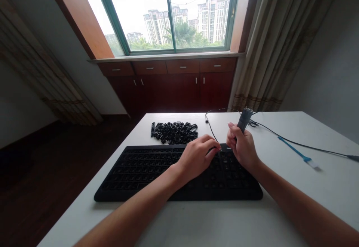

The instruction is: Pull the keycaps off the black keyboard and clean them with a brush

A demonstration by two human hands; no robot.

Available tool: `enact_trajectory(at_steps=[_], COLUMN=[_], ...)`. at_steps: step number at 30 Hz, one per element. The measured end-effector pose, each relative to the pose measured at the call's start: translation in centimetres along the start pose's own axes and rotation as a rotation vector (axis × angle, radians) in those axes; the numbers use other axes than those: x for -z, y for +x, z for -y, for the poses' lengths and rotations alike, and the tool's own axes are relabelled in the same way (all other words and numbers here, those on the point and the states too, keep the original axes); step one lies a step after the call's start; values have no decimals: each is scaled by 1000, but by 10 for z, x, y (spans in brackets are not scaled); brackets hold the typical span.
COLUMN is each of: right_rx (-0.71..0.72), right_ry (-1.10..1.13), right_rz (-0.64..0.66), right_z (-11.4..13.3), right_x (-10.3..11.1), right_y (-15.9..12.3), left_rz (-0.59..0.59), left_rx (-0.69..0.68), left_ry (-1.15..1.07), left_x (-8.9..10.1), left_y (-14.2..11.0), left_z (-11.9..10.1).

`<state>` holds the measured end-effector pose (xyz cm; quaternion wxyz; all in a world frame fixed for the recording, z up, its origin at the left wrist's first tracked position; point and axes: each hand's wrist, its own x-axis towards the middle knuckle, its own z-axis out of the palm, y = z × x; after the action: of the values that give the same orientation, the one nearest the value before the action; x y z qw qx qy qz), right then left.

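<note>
Black keyboard [134, 176], stiff and light-looking, flat on the white worktop [294, 202], best taken by its long edges. Right hand [243, 146] closed around an upright grey tool [245, 119], exact kind unclear. Left hand [196, 156] curled, fingertips at the keyboard's upper edge; any grip cannot be told. Loose black keycaps [174, 132], small and light, lie just beyond.

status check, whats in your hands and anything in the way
left hand curled over black keyboard, nothing clearly held; right hand gripping upright dark grey tool, kind unclear; loose black keycaps behind keyboard; black cable by left fingers
</note>
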<state>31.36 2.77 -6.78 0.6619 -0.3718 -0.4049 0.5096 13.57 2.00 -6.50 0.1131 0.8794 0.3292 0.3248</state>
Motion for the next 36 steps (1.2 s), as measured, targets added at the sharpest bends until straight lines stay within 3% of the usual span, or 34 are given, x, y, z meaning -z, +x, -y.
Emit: enact_trajectory(at_steps=[5,9,12,19,24,36], right_rx=[-28,-50,-34,23,-107,-6], right_ry=[-48,-36,-6,57,28,-144], right_rz=[30,91,90,50,62,-7], right_z=[8,14,15,16,15,3], right_x=[3,5,5,5,5,-2], right_y=[1,0,1,3,3,-3], left_rz=[-64,-58,-25,191,220,241], left_rx=[165,251,168,-77,-87,-79], left_ry=[299,311,208,-23,-22,-127], left_x=[21,25,20,5,1,0], left_y=[2,2,1,-5,-6,-5], left_z=[30,41,28,-19,-21,-18])
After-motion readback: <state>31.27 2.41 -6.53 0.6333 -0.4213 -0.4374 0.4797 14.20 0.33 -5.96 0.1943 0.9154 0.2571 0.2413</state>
